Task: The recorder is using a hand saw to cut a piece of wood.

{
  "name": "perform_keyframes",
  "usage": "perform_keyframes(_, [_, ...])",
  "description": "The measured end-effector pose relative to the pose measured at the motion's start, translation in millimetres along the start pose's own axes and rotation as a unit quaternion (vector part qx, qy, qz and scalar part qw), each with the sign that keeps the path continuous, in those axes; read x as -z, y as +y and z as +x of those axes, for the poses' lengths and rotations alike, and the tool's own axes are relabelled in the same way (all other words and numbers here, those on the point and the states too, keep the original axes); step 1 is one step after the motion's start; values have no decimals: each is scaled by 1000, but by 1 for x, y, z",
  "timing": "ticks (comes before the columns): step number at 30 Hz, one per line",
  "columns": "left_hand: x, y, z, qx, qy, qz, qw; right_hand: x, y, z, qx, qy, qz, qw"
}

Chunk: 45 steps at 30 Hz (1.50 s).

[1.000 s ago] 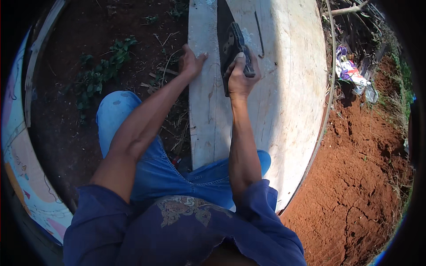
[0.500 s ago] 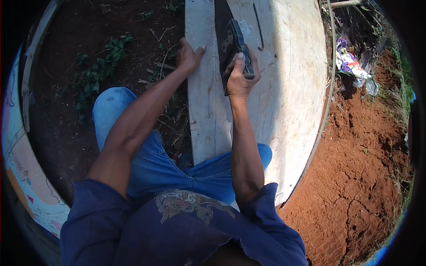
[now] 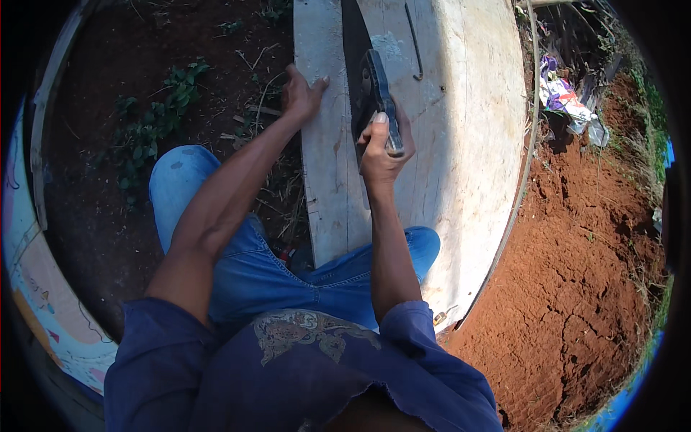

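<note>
In my right hand (image 3: 385,151) is the dark handle of a handsaw (image 3: 376,90), with my fingers wrapped round it and the thumb on the near side. The blade runs away from me over a pale wooden board (image 3: 468,129), along a line near the board's left part; its far end goes out of view at the top. My left hand (image 3: 301,93) rests at the board's left edge, thumb on the top face and fingers spread over the side. Pale sawdust (image 3: 389,47) lies beside the saw.
A thin bent metal rod (image 3: 414,43) lies on the board right of the saw. Leafy plants (image 3: 169,104) grow from dark soil at the left. Red earth (image 3: 568,266) and crumpled plastic packaging (image 3: 565,97) are beyond the board's right edge. My jeans-clad knee (image 3: 421,248) overlaps the board's near part.
My right hand has drawn the saw back toward me, a short way along the board. My left hand keeps its place on the edge.
</note>
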<state>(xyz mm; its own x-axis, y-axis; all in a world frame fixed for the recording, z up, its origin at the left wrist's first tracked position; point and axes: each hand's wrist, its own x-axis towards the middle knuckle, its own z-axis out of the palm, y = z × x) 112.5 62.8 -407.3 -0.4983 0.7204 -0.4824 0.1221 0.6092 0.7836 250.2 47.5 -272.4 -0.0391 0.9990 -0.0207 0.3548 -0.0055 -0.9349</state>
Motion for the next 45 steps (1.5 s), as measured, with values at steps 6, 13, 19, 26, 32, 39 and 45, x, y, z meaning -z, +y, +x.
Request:
perform_keyframes(6, [17,17,8,2,9,-29,1000,109,-60,-134,-2,-5,-15,1000])
perform_keyframes(13, [-4,10,11,-2,0,8,1000,16,-14,16,-20,-14,41,999])
perform_keyframes(19, [8,2,9,5,12,-16,1000,116,-48,-144,49,-13,8,999])
perform_keyframes(26, [-17,12,2,1,11,6,1000,14,6,22,25,7,36,999])
perform_keyframes(32, [12,7,11,21,-3,-16,1000,111,-23,-143,53,12,-5,999])
perform_keyframes(39, [-15,23,2,11,-4,-17,1000,19,17,15,47,34,0,998])
perform_keyframes(45, [5,-5,7,-10,4,-28,1000,107,-18,-148,15,11,28,999])
